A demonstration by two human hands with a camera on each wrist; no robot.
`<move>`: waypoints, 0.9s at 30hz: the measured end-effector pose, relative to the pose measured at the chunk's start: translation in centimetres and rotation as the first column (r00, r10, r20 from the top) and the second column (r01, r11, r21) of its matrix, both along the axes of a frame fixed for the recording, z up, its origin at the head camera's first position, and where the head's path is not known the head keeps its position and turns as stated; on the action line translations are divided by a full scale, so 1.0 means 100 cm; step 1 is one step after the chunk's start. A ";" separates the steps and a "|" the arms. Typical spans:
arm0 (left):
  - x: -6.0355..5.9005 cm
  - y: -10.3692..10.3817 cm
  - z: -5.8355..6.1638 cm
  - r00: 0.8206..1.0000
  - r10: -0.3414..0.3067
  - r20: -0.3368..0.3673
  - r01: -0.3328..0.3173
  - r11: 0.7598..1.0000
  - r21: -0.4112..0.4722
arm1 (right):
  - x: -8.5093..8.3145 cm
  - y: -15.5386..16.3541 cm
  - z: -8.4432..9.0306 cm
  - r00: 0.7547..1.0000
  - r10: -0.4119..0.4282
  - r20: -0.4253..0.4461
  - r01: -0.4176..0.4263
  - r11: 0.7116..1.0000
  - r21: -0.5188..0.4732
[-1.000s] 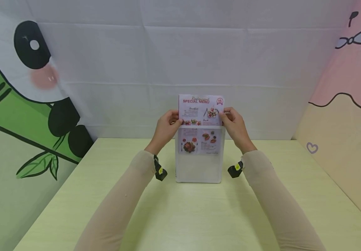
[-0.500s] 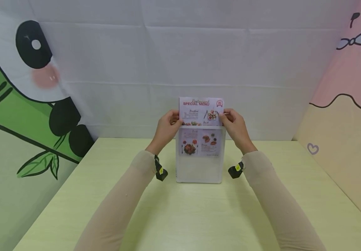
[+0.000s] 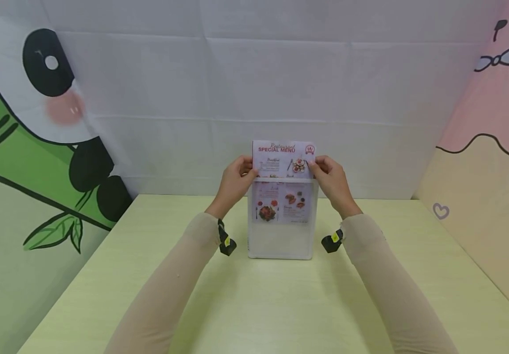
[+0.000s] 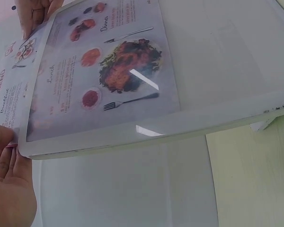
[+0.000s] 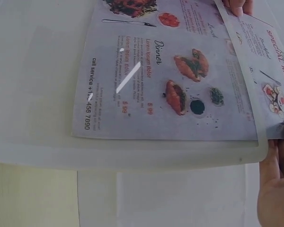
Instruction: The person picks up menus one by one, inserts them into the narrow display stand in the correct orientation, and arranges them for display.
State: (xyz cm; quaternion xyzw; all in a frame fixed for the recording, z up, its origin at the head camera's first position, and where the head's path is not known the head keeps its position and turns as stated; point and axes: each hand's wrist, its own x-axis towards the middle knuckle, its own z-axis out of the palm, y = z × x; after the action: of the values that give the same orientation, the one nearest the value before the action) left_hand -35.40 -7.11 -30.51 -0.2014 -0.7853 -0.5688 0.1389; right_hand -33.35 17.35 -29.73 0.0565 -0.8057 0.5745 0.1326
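Note:
A printed menu sheet [image 3: 281,156] headed "SPECIAL MENU" stands partly inside a clear, white-framed sign holder [image 3: 281,241]. Its lower part shows through the front panel, and its upper part sticks out above the top rim. My left hand [image 3: 235,182] pinches the sheet's left edge between thumb and fingers, right at the holder's corner. On the other side my right hand [image 3: 331,182] pinches the right edge at about the same height. Close up in the left wrist view, the menu [image 4: 128,66] lies behind the glossy panel, and the right wrist view shows its dinner section [image 5: 170,85].
The holder stands upright on a pale wooden table [image 3: 276,305]. Behind it hangs a white creased cloth [image 3: 276,83]. Painted cartoon walls [image 3: 480,196] flank the table at left and right. A dark camera sits on each wrist.
The menu sheet has slid a little farther down into the holder, so less of it shows above the rim. Both hands keep nearly the same place, and the holder has not moved.

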 end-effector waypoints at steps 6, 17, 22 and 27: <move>0.001 0.000 0.001 1.000 0.006 0.007 -0.006 1.000 -0.011 | -0.001 0.000 0.000 1.000 -0.002 0.014 0.002 1.000 0.016; 0.001 0.000 0.002 1.000 0.004 -0.001 -0.004 1.000 -0.013 | 0.001 0.000 -0.001 0.999 0.044 -0.021 -0.044 0.999 -0.005; 0.000 0.000 0.001 1.000 0.002 -0.006 -0.002 1.000 -0.010 | 0.000 0.001 -0.001 0.999 0.035 -0.025 -0.035 0.999 -0.003; 0.000 -0.001 0.001 1.000 -0.017 0.004 0.017 1.000 -0.006 | 0.000 0.001 -0.002 1.000 0.023 -0.020 -0.023 1.000 0.003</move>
State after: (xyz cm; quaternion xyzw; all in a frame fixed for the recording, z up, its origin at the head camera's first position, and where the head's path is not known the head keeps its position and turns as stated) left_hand -35.44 -7.25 -30.36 -0.2074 -0.7855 -0.5679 0.1321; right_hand -33.40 17.46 -29.92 0.0715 -0.8044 0.5744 0.1340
